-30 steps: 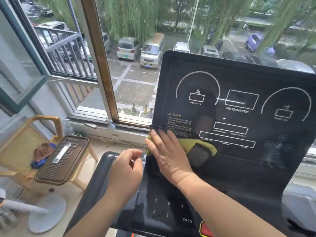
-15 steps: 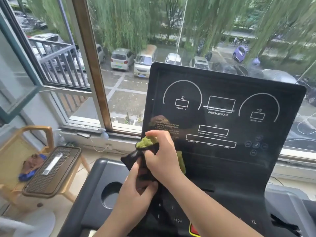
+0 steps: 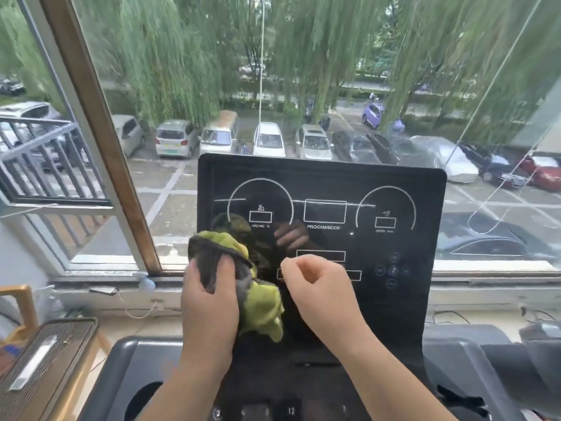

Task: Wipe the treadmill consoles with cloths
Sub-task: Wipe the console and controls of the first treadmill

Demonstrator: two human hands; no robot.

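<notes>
The black treadmill console (image 3: pixel 394 302) stands upright in front of me, with white dial outlines and "PROGAM/MODE" printed on it. My left hand (image 3: pixel 209 305) grips a bunched green and dark grey cloth (image 3: pixel 264 308) against the console's lower left corner. The cloth's top sticks out above my fingers, and its reflection shows in the glossy panel. My right hand (image 3: pixel 321 290) hovers just right of the cloth in front of the lower middle of the panel, fingers curled, with nothing seen in it.
The grey treadmill deck has a round cup holder (image 3: pixel 145 399) at lower left and a number-key row (image 3: pixel 291 410) at the bottom. A brown window post (image 3: pixel 100 141) and sill lie behind. A wooden chair with a ribbed board (image 3: pixel 39 366) stands at the left.
My right hand has let go of the cloth and moved right. My left hand has taken the cloth and now grips it alone. The view has tilted up and pulled back.
</notes>
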